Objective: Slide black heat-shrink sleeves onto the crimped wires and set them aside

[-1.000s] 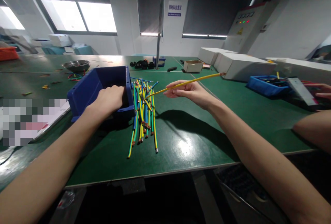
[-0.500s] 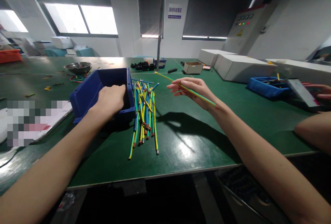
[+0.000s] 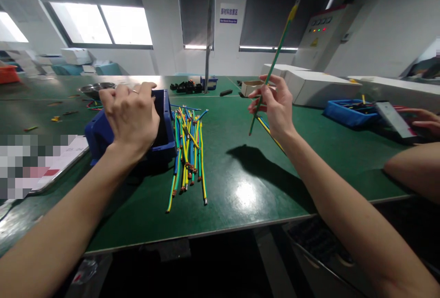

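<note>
My right hand (image 3: 277,101) is raised over the table, thumb and fingers pinching a green-and-yellow wire (image 3: 280,46). The wire stands steeply, with a greyish tip at its upper end. Behind my right wrist shows another yellow-green wire (image 3: 270,133). My left hand (image 3: 130,112) is curled above a blue plastic bin (image 3: 168,124); its fingertips are hidden, so what they hold cannot be made out. Beside the bin lies a bundle of green-yellow and blue wires (image 3: 189,151), several with bare copper ends towards me.
Papers on a board (image 3: 62,165) lie at left, and a metal bowl (image 3: 96,89) stands behind the bin. Farther back are black parts (image 3: 187,87) and a small carton (image 3: 247,88). To the right are white boxes (image 3: 319,88), a blue tray (image 3: 347,114) and another person's hand (image 3: 422,121) with a phone-like object.
My left hand has risen from inside the bin to above it. My right hand has lifted and turned the wire from nearly level to steeply upright.
</note>
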